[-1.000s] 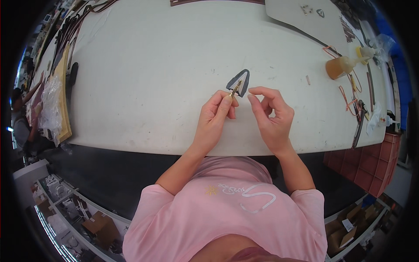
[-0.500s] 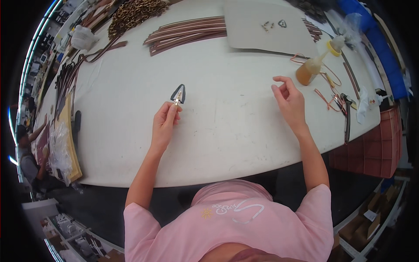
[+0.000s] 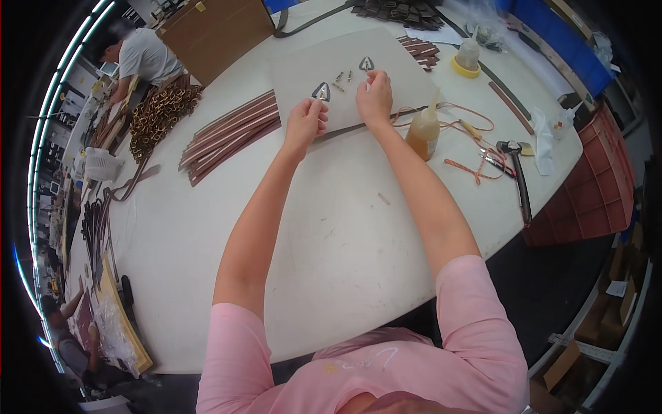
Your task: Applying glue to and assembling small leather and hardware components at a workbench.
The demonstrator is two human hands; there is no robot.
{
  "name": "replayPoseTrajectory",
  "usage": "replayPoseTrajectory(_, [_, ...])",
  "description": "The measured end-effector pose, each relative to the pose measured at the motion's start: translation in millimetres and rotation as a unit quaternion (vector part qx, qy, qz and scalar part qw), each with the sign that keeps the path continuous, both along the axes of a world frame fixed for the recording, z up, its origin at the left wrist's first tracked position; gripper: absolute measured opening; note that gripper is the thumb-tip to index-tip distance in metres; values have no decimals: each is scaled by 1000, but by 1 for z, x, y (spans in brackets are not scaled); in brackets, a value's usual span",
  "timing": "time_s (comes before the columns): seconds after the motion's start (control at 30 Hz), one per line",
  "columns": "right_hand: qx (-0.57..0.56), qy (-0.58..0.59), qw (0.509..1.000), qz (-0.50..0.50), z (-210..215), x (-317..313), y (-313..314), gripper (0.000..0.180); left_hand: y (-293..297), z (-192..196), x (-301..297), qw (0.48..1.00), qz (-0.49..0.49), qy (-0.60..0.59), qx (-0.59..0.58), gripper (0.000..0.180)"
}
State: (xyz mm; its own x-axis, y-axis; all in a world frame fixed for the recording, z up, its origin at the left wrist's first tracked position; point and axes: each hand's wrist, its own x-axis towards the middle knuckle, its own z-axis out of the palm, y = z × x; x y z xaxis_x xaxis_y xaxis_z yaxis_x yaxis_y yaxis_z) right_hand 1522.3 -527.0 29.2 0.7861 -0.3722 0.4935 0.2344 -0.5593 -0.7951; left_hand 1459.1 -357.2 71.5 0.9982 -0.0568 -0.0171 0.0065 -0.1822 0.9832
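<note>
The grey board (image 3: 303, 69) lies on the white surface (image 3: 331, 241) and serves as the landmark. Over its near left part, the left hand (image 3: 307, 124) pinches a dark-rimmed triangular piece (image 3: 321, 91) with a pale middle and a small metal fitting, thumb and fingers pressed together at its lower end. The right hand (image 3: 376, 96) is over the middle of the board, its fingers curled close together at the lower end of a second triangular piece (image 3: 366, 63) — whether they grip it or only touch it, I cannot tell. Between the two pieces, a few small metal fittings (image 3: 338, 77) lie on the board.

Left of the board fans a bundle of flat brown strips (image 3: 234, 134); farther left sits a heap of brass-coloured chain (image 3: 162, 114), with a person in a pale shirt (image 3: 152, 55) beyond it. Behind the board's far left corner stands a brown box (image 3: 217, 38). Just off its near right edge is a squeeze bottle of amber liquid (image 3: 423, 134), and farther right lie a looped orange cord (image 3: 476, 172) and a hammer (image 3: 520, 183) — well apart from both hands.
</note>
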Motion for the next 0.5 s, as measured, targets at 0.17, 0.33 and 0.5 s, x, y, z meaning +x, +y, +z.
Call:
replayPoseTrajectory(0.17, [-145, 106, 968, -176, 4, 39, 6, 31, 7, -10, 35, 993, 64, 71, 74, 34])
replayPoseTrajectory(0.33, [-210, 150, 940, -222, -4, 67, -1, 35, 18, -13, 34, 980, 65, 67, 178, 42])
replayPoseTrajectory(0.5, [-254, 143, 934, -208, -6, 81, 6, 36, 43, -28, 44, 970, 46, 13, 239, 42])
